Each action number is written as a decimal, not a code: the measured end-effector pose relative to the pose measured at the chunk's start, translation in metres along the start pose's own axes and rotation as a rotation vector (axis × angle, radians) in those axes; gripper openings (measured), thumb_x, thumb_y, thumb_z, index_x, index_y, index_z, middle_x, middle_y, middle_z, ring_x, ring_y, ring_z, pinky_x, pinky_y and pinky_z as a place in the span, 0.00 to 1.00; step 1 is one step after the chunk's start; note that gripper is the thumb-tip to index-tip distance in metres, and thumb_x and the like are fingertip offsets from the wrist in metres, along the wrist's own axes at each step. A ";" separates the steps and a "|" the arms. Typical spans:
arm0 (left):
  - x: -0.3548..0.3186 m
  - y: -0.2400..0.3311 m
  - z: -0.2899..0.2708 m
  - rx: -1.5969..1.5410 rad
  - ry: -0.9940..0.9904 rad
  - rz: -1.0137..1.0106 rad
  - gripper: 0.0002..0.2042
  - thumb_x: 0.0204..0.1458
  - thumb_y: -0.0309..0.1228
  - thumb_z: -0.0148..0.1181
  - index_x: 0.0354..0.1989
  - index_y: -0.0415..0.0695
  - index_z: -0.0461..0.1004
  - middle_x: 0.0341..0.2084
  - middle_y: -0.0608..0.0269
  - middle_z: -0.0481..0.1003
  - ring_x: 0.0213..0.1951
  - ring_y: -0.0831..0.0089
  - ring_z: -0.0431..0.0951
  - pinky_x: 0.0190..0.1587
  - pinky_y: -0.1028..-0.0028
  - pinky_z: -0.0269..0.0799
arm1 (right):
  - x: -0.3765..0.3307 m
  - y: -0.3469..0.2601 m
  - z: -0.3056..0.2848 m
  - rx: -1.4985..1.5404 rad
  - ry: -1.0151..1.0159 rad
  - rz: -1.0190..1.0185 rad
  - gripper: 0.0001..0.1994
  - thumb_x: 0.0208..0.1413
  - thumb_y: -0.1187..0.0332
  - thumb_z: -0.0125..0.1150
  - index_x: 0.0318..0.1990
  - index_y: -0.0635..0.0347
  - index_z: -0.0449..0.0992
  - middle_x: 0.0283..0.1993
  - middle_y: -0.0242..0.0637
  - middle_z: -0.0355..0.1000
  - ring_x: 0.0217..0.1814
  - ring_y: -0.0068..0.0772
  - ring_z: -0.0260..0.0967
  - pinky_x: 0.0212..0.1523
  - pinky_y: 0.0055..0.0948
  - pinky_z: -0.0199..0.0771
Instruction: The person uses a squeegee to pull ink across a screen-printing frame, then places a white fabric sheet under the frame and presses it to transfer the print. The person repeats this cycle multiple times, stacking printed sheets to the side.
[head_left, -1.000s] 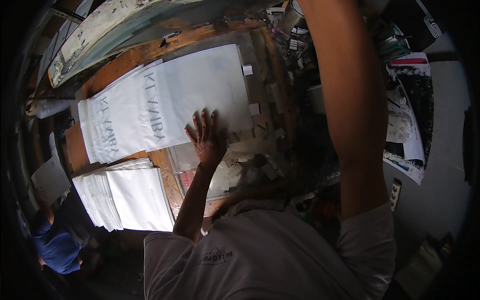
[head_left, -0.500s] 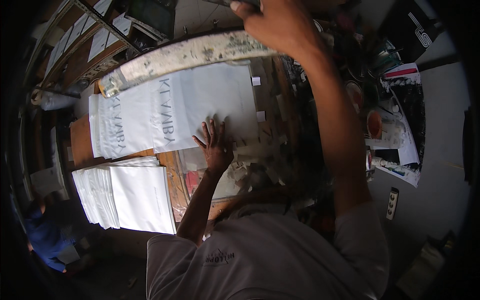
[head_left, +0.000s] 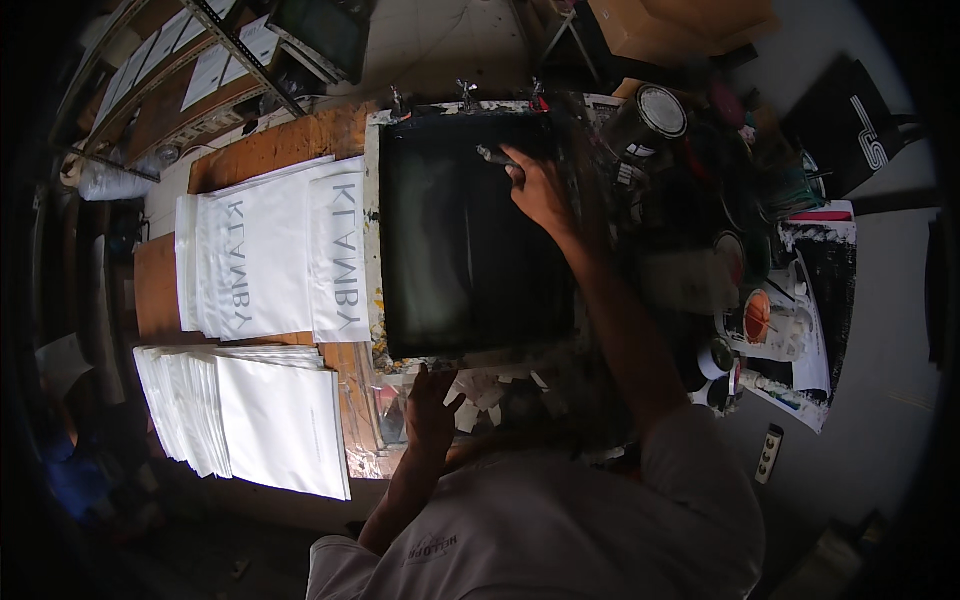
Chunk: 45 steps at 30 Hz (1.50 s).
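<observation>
The dark printing screen [head_left: 470,250] lies flat on the desk [head_left: 270,145], lowered over the work spot. The right hand [head_left: 540,190] rests on its far part, and the fingers are clenched around a thin dark handle [head_left: 495,157], probably to keep the frame pressed down. The left hand [head_left: 432,410] lies on the near edge of the desk just below the screen, with the fingers released and spread, holding nothing; it seems to steady the body. Just left of the screen, printed white bags [head_left: 270,255] are spread out, perhaps to dry. A stack of plain white bags [head_left: 250,420] waits nearer. Paint cans [head_left: 655,115] crowd the right side, close to the right arm.
</observation>
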<state>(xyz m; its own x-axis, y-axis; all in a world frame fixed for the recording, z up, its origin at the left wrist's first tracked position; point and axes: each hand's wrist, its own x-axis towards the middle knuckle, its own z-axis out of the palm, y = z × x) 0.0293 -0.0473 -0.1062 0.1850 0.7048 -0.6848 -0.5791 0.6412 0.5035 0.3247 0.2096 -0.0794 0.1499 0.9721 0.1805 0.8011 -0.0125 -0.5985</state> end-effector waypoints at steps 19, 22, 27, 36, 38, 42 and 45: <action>0.003 0.009 0.005 -0.056 0.043 -0.071 0.21 0.69 0.48 0.40 0.60 0.48 0.65 0.56 0.59 0.70 0.66 0.51 0.65 0.62 0.36 0.60 | -0.199 -0.051 0.002 -0.252 -0.154 -0.253 0.34 0.34 0.81 0.67 0.58 0.58 0.73 0.57 0.42 0.71 0.63 0.48 0.65 0.71 0.58 0.53; 0.009 0.005 -0.005 -0.040 0.011 -0.051 0.20 0.68 0.49 0.42 0.61 0.53 0.65 0.57 0.63 0.70 0.66 0.49 0.64 0.60 0.32 0.61 | -0.228 -0.075 -0.016 -0.211 -0.255 -0.203 0.35 0.34 0.81 0.65 0.58 0.58 0.71 0.57 0.41 0.70 0.64 0.48 0.63 0.72 0.59 0.48; -0.008 0.009 0.008 -0.153 -0.027 -0.035 0.21 0.62 0.49 0.54 0.53 0.45 0.70 0.58 0.53 0.71 0.65 0.55 0.66 0.63 0.38 0.57 | -0.229 -0.075 -0.024 -0.191 -0.283 -0.181 0.32 0.37 0.80 0.63 0.57 0.57 0.71 0.58 0.44 0.69 0.64 0.50 0.63 0.73 0.57 0.47; -0.050 0.102 0.089 0.012 -0.323 0.307 0.14 0.59 0.33 0.55 0.51 0.42 0.73 0.46 0.48 0.78 0.56 0.51 0.76 0.67 0.48 0.60 | -0.159 -0.139 -0.125 -0.302 -0.092 -0.234 0.23 0.46 0.62 0.56 0.51 0.60 0.75 0.48 0.51 0.73 0.43 0.55 0.75 0.47 0.61 0.72; -0.032 0.130 0.101 0.001 -0.478 0.429 0.12 0.59 0.30 0.55 0.48 0.39 0.73 0.46 0.45 0.79 0.52 0.51 0.78 0.66 0.51 0.62 | -0.116 -0.152 -0.152 -0.284 0.014 -0.288 0.21 0.49 0.60 0.57 0.49 0.61 0.76 0.44 0.51 0.75 0.42 0.54 0.75 0.47 0.57 0.72; 0.081 0.183 0.056 0.743 0.034 0.921 0.18 0.64 0.37 0.54 0.46 0.29 0.75 0.40 0.48 0.80 0.44 0.58 0.80 0.55 0.61 0.71 | -0.043 -0.176 -0.184 -0.272 0.206 -0.370 0.19 0.55 0.57 0.57 0.45 0.64 0.79 0.37 0.51 0.78 0.39 0.53 0.76 0.47 0.48 0.73; 0.173 0.188 -0.027 1.512 1.204 0.547 0.34 0.53 0.60 0.61 0.55 0.43 0.70 0.51 0.46 0.70 0.58 0.50 0.66 0.54 0.43 0.63 | 0.000 -0.200 -0.202 -0.090 -0.108 -0.275 0.21 0.57 0.55 0.57 0.48 0.64 0.80 0.37 0.52 0.80 0.38 0.49 0.78 0.48 0.44 0.76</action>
<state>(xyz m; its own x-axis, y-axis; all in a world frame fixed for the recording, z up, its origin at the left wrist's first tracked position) -0.0689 0.1876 -0.1439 -0.6431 0.7639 0.0534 0.7485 0.6123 0.2546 0.2815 0.1648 0.1974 -0.1384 0.9611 0.2392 0.8519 0.2387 -0.4661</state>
